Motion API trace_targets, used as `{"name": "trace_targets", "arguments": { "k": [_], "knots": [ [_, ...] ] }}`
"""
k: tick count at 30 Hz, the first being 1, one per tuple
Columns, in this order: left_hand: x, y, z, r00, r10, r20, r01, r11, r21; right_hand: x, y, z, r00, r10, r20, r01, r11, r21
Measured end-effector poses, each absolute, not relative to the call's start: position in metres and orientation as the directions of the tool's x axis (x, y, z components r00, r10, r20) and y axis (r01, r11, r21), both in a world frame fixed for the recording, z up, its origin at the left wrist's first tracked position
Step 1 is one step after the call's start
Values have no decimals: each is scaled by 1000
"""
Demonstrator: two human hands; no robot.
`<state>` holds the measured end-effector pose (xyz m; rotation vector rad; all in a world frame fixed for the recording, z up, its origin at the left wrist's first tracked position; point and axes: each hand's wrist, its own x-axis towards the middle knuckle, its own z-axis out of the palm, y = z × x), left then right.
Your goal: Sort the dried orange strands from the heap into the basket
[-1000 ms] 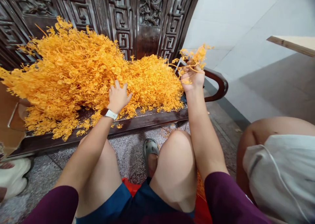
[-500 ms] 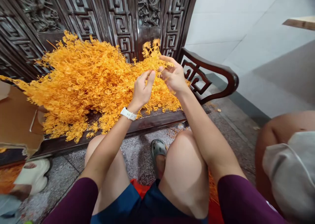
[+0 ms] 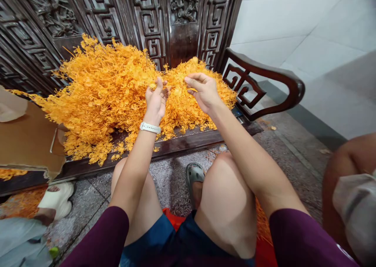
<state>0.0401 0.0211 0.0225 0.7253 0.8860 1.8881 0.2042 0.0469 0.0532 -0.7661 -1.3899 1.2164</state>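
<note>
A large heap of orange-yellow plastic-looking sprigs [image 3: 102, 98] covers the seat of a dark carved bench [image 3: 185, 141]. Over the heap, my left hand [image 3: 156, 100], with a white band on the wrist, is closed with thumb against fingers on a thin orange piece. To its right, my right hand [image 3: 202, 91] pinches another part of a thin orange strand between thumb and fingertips. The strand seems to span the gap between both hands. Against the orange heap its exact shape is hard to make out.
The bench's curved armrest [image 3: 264, 71] stands at the right. A cardboard box [image 3: 32, 134] is at the left edge. Below it show a person's white shoe [image 3: 58, 200] and orange scraps. Another person's bare leg [image 3: 346, 165] is at the far right.
My hands have moved apart, the left one leftward and its palm turned up. The sprig that stood raised between them no longer shows there. The view has shifted slightly.
</note>
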Motion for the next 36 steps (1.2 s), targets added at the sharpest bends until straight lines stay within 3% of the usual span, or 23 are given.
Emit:
{"name": "trace_targets", "arguments": {
  "k": [4,8,13,24,30,36],
  "knots": [
    [47,18,20,-405,909,97,-471,-298,830,200,56,40,-167,939,300,-192,268,-944],
    [57,11,21,-281,957,65,-496,-203,844,196,62,37,-125,945,303,-162,281,-946],
    [62,6,19,-165,981,97,-371,-153,916,193,62,38,-97,948,304,-112,293,-950],
    [44,16,9,-231,931,282,-159,-322,933,216,67,41,0,964,264,-137,262,-955],
    [35,16,12,-295,912,285,-193,-349,917,221,69,38,-39,921,387,25,388,-921],
    [33,14,15,-378,866,329,-154,-409,900,221,71,37,-30,893,449,25,450,-893]
  ]
}}
